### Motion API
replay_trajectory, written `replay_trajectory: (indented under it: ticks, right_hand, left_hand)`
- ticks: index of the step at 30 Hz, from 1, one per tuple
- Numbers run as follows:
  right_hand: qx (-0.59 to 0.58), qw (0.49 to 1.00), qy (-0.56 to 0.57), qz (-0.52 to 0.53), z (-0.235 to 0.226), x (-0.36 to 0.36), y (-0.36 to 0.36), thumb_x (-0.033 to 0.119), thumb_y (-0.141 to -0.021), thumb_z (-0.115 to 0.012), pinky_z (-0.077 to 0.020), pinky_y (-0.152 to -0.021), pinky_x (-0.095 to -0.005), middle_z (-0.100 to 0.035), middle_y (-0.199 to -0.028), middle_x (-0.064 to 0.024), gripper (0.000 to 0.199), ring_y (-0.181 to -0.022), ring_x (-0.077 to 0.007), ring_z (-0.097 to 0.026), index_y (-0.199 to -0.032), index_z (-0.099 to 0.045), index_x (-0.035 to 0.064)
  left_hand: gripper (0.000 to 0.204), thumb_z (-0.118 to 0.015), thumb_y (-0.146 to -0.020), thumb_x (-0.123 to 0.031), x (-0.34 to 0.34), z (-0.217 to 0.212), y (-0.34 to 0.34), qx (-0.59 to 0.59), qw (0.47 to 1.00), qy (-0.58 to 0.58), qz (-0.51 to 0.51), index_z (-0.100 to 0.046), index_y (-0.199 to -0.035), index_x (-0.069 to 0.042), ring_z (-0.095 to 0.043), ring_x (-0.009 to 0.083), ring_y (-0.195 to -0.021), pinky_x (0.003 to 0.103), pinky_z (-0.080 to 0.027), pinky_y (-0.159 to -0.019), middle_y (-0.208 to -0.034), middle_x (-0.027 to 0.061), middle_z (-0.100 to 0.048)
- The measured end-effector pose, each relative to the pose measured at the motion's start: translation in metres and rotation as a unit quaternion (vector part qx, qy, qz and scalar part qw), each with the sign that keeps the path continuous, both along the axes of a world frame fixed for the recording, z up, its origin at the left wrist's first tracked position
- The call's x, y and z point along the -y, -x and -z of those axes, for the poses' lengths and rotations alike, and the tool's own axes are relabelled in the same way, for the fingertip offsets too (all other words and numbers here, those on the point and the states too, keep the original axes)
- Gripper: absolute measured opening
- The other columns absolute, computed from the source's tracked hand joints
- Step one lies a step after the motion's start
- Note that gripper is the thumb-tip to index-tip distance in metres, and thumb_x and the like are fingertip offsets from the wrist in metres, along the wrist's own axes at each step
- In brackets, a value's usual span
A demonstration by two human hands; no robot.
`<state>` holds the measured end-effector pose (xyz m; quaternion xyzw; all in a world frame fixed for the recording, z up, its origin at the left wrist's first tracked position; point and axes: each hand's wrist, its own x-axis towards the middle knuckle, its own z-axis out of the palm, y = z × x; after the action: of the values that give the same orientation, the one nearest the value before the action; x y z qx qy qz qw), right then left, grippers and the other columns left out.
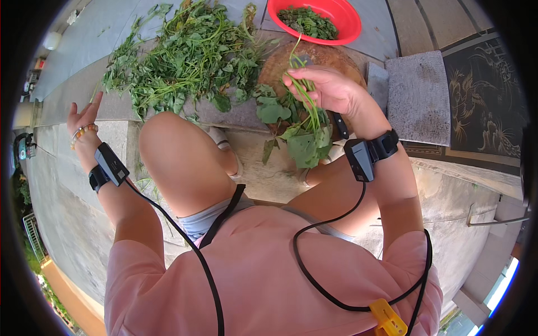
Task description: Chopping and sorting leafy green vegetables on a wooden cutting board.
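Note:
My right hand [330, 89] is closed around a bunch of leafy green stems [307, 120]. The stem ends stick up past the fingers, and broad leaves hang down toward my feet. Under this hand lies a round wooden chopping block [274, 67]. A knife [339, 126] rests there, its black handle showing and its blade mostly hidden. Out to the far left, my left hand [85, 117] has its fingers apart. A thin stem shows beside those fingers; whether it touches them I cannot tell.
A large heap of leafy greens [190, 61] spreads over the stone ledge [120, 106] ahead. Behind the block stands a red basin [350, 25] with chopped greens [308, 23]. To the right are a grey stone slab [419, 98] and a dark decorated panel [485, 95]. Cables run along both arms.

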<state>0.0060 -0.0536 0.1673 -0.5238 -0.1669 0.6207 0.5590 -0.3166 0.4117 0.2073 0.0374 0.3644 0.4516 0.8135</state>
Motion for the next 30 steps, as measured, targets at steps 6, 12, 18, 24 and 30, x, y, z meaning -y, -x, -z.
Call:
replay_trajectory:
  ticks: [6,12,18,24,30]
  right_hand:
    - [0.202,0.962,0.177,0.058,0.106,-0.005,-0.015,0.031,-0.089,-0.050,-0.0444,-0.068,-0.0320,-0.049,-0.081,-0.0013,0.026,-0.072,-0.0142,-0.047,-0.094,-0.060,0.0075]
    - [0.444,0.871,0.212,0.004,0.123,-0.011,-0.028,0.035,-0.085,-0.055,-0.0449,-0.073,-0.0332,-0.058,-0.105,-0.0064,0.036,-0.091,-0.0190,-0.054,-0.105,-0.060,0.0054]
    - [0.337,0.918,0.189,0.090,0.113,-0.018,-0.022,0.036,-0.085,-0.055,-0.0476,-0.076,-0.0324,-0.052,-0.117,-0.0113,0.047,-0.100,-0.0225,-0.054,-0.122,-0.049,0.0066]
    - [0.251,0.945,0.144,0.154,0.118,0.012,-0.047,0.032,-0.087,-0.053,-0.0498,-0.076,-0.0347,-0.053,-0.113,-0.0096,0.042,-0.099,-0.0208,-0.055,-0.123,-0.048,0.0109]
    - [0.578,0.703,0.400,-0.106,0.098,0.035,-0.056,0.030,-0.077,-0.061,-0.0505,-0.077,-0.0348,-0.064,-0.099,-0.0090,0.035,-0.094,-0.0241,-0.061,-0.103,-0.063,0.0066]
  left_hand:
    - [0.050,-0.049,-0.090,-0.021,0.142,-0.008,-0.084,-0.174,0.904,-0.359,0.153,-0.032,-0.129,0.005,-0.040,0.0314,-0.120,0.041,-0.034,-0.102,-0.132,0.0214,-0.037]
    - [0.058,-0.061,-0.083,-0.027,0.282,0.076,-0.200,-0.266,0.720,-0.384,0.513,-0.038,-0.129,0.000,-0.042,0.0215,-0.119,0.034,-0.032,-0.099,-0.126,0.0128,-0.048]
    - [0.068,-0.052,-0.084,-0.044,0.359,0.185,-0.247,-0.558,0.471,-0.514,0.450,-0.038,-0.129,0.004,-0.037,0.0398,-0.120,0.041,-0.030,-0.100,-0.129,0.0293,-0.037]
    - [0.085,-0.041,-0.079,-0.064,0.385,0.171,-0.252,-0.591,0.436,-0.516,0.440,-0.036,-0.130,0.004,-0.030,0.0438,-0.122,0.045,-0.025,-0.102,-0.131,0.0290,-0.033]
    - [0.099,-0.046,-0.073,-0.069,0.427,0.185,-0.275,-0.679,0.387,-0.491,0.385,-0.028,-0.133,0.007,-0.012,0.0373,-0.133,0.052,-0.016,-0.105,-0.141,0.0228,-0.018]
